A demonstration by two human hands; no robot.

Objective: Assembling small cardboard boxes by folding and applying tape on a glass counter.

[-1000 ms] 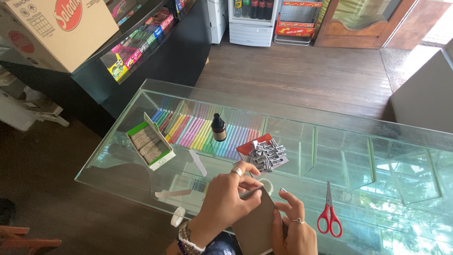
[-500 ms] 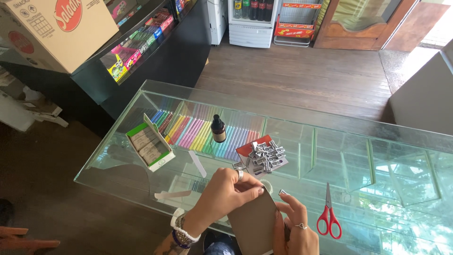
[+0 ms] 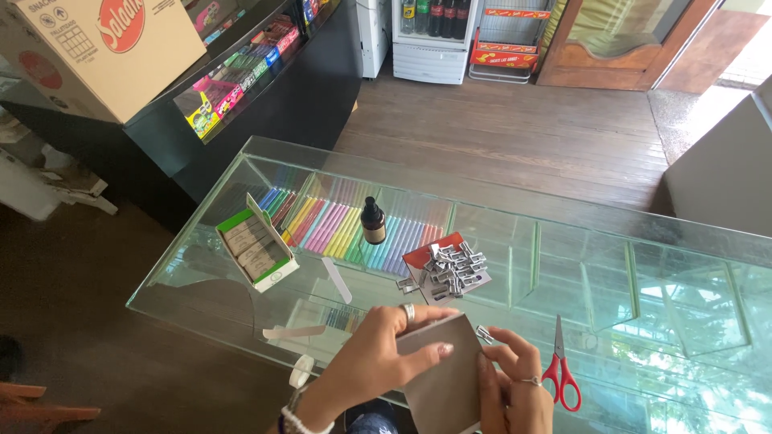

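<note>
My left hand (image 3: 378,359) and my right hand (image 3: 513,386) both hold a flat grey-brown card (image 3: 444,376) low over the near edge of the glass counter (image 3: 563,265). The left thumb and fingers pinch the card's left side. The right hand grips its right side and also pinches a small metal clip (image 3: 483,333) at the card's upper right corner. Just beyond the hands a pile of several metal clips (image 3: 449,268) lies on a red sheet (image 3: 418,255).
Red-handled scissors (image 3: 561,374) lie right of my hands. An open green-and-white box (image 3: 256,249), a small dark bottle (image 3: 371,221), two white strips (image 3: 335,278) and a tape roll (image 3: 301,370) rest on the glass. Coloured pens fill the case below.
The hands and card have shifted slightly. The card has turned so more of its face shows, and the right hand now holds a clip at its corner.
</note>
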